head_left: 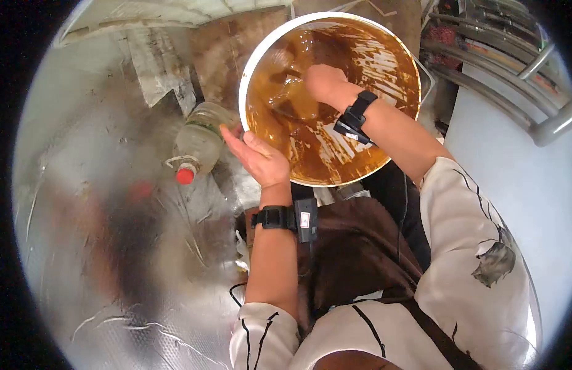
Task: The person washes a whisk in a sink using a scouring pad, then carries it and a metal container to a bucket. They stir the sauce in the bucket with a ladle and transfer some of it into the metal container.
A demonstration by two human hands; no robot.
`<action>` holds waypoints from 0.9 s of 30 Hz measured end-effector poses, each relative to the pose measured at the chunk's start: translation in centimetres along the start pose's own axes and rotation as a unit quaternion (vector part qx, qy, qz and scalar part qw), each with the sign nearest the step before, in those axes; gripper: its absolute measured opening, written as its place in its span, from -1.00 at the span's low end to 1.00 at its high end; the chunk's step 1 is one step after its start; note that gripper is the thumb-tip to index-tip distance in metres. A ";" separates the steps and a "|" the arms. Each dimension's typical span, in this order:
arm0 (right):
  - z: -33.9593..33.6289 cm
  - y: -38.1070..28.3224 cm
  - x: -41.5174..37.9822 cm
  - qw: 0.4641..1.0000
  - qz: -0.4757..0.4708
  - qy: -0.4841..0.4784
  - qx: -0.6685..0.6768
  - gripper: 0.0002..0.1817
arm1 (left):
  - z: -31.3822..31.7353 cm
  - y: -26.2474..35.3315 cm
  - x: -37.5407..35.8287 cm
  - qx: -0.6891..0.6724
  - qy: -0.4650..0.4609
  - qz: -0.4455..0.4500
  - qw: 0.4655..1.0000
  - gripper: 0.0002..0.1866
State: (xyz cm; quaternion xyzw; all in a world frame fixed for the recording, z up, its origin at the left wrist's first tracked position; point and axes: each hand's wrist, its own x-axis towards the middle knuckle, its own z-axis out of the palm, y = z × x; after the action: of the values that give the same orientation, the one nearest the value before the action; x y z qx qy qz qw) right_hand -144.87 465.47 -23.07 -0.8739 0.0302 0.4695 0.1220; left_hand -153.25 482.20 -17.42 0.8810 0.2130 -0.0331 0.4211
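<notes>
gripping the near rim of the white basin [252, 68], left hand [256, 157] steadies it beside a red-capped bottle [196, 143]; right hand [323, 81] is sunk in brown paste [360, 135], closure unclear. probably heavy and slick: hold the rim.

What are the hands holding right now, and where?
Left hand grips the bowl by its near rim. Right hand is down in the brown paste; any hold there cannot be told.
</notes>
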 end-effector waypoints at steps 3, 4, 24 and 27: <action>0.8 0.9 -0.6 0.999 -0.021 0.034 0.006 -0.73 | 0.2 -0.4 -0.1 0.047 0.021 0.027 0.998 -0.44; 0.7 1.1 -1.2 0.999 -0.023 0.038 0.010 -0.71 | 0.1 -0.2 -0.2 0.036 0.016 0.015 0.999 -0.44; 1.6 6.7 -14.1 0.954 -0.171 0.234 0.081 -0.68 | -3.8 1.2 -3.7 0.069 0.008 -0.044 0.997 -0.29; 1.4 7.5 -15.2 0.946 -0.188 0.243 0.102 -0.69 | -5.7 1.3 -6.5 0.076 0.013 -0.023 0.997 -0.28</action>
State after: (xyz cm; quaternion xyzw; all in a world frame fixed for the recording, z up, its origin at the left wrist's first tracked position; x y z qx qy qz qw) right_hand -155.74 457.61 -12.61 -0.9343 -0.0583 0.2059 0.2851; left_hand -159.29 483.55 -11.22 0.9057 0.2358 -0.0472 0.3492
